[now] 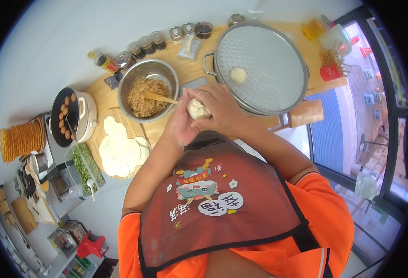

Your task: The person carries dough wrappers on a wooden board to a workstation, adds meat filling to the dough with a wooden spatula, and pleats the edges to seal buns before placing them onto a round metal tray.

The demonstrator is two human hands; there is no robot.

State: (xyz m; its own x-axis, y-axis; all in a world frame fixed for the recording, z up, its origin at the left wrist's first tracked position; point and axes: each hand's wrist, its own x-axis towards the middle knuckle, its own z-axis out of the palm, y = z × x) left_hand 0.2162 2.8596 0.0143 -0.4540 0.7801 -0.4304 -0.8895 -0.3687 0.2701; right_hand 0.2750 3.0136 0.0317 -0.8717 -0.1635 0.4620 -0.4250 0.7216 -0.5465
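A pleated dough bun [197, 109] rests between my two hands, close in front of the apron. My left hand [182, 123] cups it from the left, and my right hand [221, 107] curls its fingers and thumb around the other side. Just left of the hands, a steel bowl [123, 104] holds minced filling [145, 97] with a wooden spatula [160, 98] stuck in it. Flat round dough wrappers [122, 153] overlap on a wooden board [94, 139]. Another bun [238, 75] sits on the perforated metal steamer tray [266, 62] at the right.
Jars [146, 45] and a sauce bottle [106, 62] stand along the wall. At the left are a pan [88, 120] with brown eggs and a clear container of chopped greens [84, 166]. A red cup of sticks [330, 72] stands at the table's right end.
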